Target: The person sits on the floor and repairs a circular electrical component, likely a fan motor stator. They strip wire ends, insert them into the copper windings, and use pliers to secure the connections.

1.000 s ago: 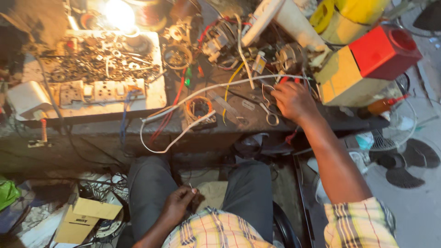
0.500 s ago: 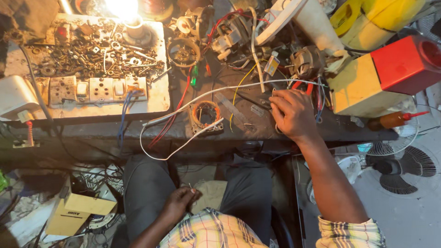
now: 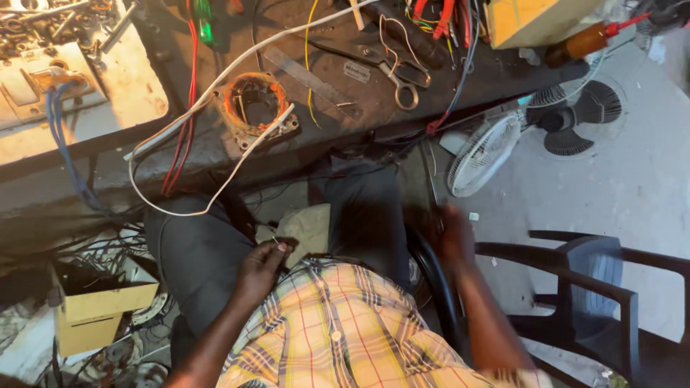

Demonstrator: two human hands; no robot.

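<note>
Copper-wound stator ring [image 3: 256,108] sits near the bench's front edge, middle-left, w/ a white cable [image 3: 215,172] looping off that edge and over the seated person's knee. Only one view, head cam.

Left hand [image 3: 260,269] is in the lap, thumb and forefinger pinched on a thin short bit of wire or pin [image 3: 275,241]; too small to say which. It was in that same spot and pose 1 s and 0.5 s ago.

Right hand [image 3: 455,241] is what changed: 0.5 s ago it was up on the bench among the wires by the scissors; now it's off the bench, down beside the right thigh near the black chair's rim, motion-blurred. Can't tell if it's spread, closed or carrying anything. Judging by that, the reach to the bench is over and the work looks to be shifting down to the lap, where the pinched piece is.

Scissors [image 3: 392,68] lie untouched toward the bench's front right, a flat metal ruler [image 3: 305,75] just left of them. Camera has also tipped down and right: a white fan guard [image 3: 481,154] and a dark plastic chair [image 3: 596,287] on the floor now show.
</note>
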